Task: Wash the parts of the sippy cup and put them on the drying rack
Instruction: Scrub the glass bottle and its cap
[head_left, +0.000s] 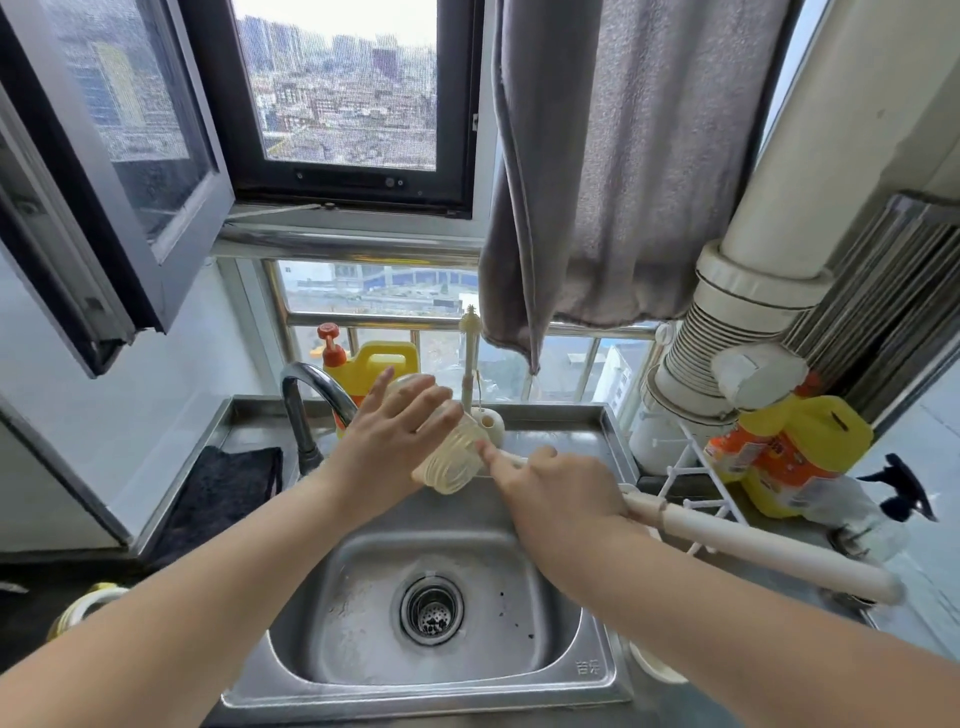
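My left hand (397, 434) grips a clear yellowish sippy cup body (451, 457) above the steel sink (363, 613), its threaded mouth tilted toward me and to the right. My right hand (558, 499) holds the long cream handle of a bottle brush (753, 545), and the brush end goes into the cup's mouth. The brush head is hidden inside the cup. A white wire drying rack (698, 478) stands on the counter right of the sink.
A curved faucet (311, 395) rises at the sink's back left. A thin straw brush in a cream holder (470, 358) stands behind the cup. Yellow detergent jugs sit at the back (384, 358) and at the right (795, 447). A dark mat (223, 488) lies left.
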